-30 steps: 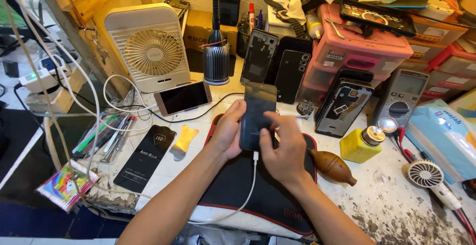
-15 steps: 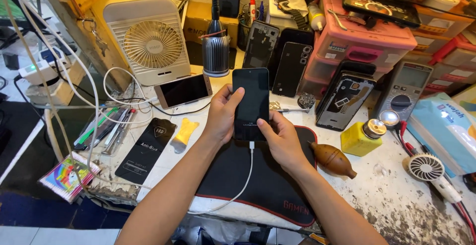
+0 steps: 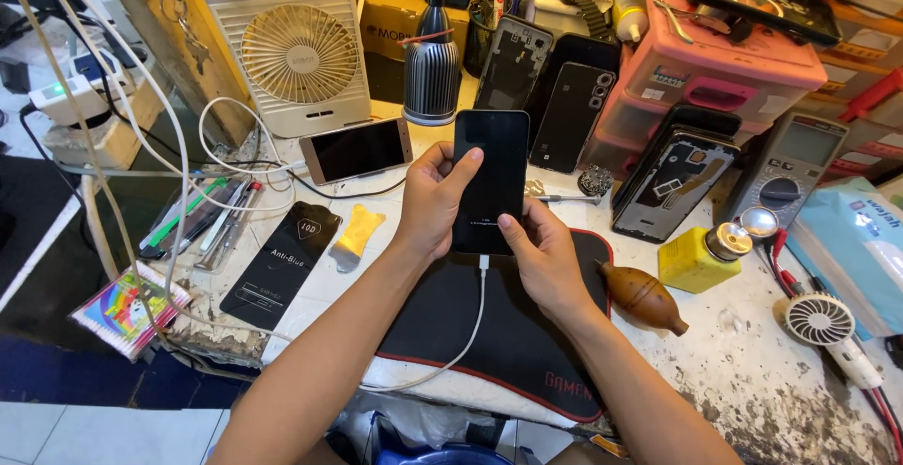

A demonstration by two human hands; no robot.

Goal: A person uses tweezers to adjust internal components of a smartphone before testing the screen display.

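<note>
A black smartphone (image 3: 491, 175) with a dark screen is held upright above a black work mat (image 3: 508, 343). My left hand (image 3: 433, 200) grips its left edge, thumb lying on the screen. My right hand (image 3: 541, 251) supports the lower right corner, thumb touching the glass. A white charging cable (image 3: 468, 333) is plugged into the phone's bottom and loops down over the mat's front edge.
A white desk fan (image 3: 292, 51), a gold phone (image 3: 357, 148) and a black screen-protector pack (image 3: 282, 263) lie left. Phone back covers (image 3: 569, 112), a pink drawer box (image 3: 724, 65), a multimeter (image 3: 785, 178), a yellow bottle (image 3: 696, 258) and a brown blower bulb (image 3: 644, 298) crowd the right.
Both hands have raised the phone from lying low over the mat to an upright position facing me. The cable stays plugged in.
</note>
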